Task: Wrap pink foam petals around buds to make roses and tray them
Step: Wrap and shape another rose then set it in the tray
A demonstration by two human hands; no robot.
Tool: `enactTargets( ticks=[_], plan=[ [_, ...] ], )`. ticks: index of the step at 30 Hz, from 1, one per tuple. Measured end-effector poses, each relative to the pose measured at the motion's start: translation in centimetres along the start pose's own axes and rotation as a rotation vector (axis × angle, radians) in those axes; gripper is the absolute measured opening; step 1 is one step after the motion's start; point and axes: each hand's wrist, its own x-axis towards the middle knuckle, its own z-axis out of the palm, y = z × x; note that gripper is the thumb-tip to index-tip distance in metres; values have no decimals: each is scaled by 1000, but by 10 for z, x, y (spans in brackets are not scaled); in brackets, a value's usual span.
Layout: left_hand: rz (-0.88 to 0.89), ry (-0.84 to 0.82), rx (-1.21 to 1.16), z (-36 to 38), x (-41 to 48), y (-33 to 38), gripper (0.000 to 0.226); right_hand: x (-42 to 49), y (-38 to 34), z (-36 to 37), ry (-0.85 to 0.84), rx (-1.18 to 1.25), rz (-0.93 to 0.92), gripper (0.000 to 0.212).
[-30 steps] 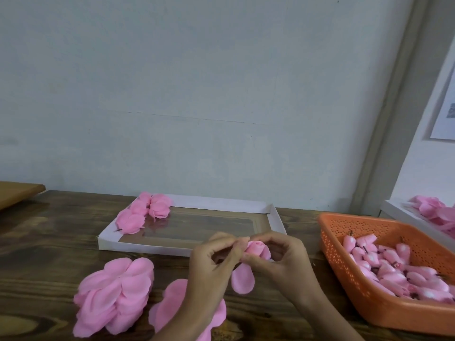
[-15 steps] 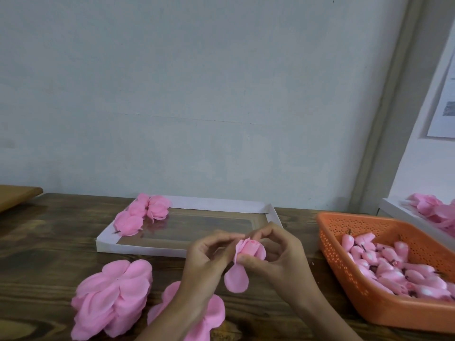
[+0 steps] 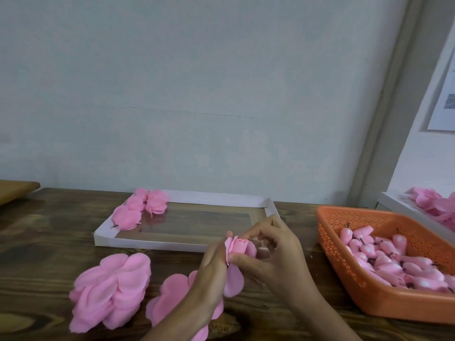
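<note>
Just in front of the white tray (image 3: 147, 242), at its near right corner, the left hand (image 3: 214, 263) and right hand (image 3: 278, 254) both pinch the half-wrapped rose (image 3: 240, 247). One loose petal (image 3: 234, 280) hangs below it; if the pinch loosens, the foam may spring open.

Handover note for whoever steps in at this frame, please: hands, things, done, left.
Left hand: pinches the half-wrapped rose from its left side.
Right hand: grips the same rose, thumb at its base.
One petal hangs loose below it, not yet wrapped.
Done: a few finished roses in the far left corner of the white tray.
Supply: petal stack and a second petal piece on the table; buds in the orange basket, right.
Left: wrap the hanging petal, tray this rose, carry on with the buds.
</note>
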Motion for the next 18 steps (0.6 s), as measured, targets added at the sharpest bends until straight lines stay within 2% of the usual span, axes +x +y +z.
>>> enactTargets(
  ticks=[3, 6, 8, 10, 12, 13, 16, 18],
  plan=[
    [-40, 59, 61, -2, 0, 1, 55, 0, 1, -1, 7, -91, -41, 37],
    [-7, -104, 71, 6, -3, 12, 56, -1, 0, 0, 11, 8, 2, 37],
    [-12, -50, 35, 4, -3, 15, 58, -2, -2, 3, 97, 165, 95, 37],
    [-85, 48, -169, -1, 3, 11, 68, -2, -2, 5, 157, 210, 191, 43],
    [-123, 84, -335, -7, 11, 8, 72, -2, 0, 5, 66, 98, 269, 59],
    [-117, 98, -371, -8, 12, 10, 64, -3, 0, 6, -23, 58, 305, 63],
    [-131, 116, -422, -7, 12, 19, 26, -10, -4, 15, -315, 111, 418, 55],
    [-147, 191, -445, -7, 17, 25, 20, -14, -5, 23, -385, 219, 466, 44]
  ],
)
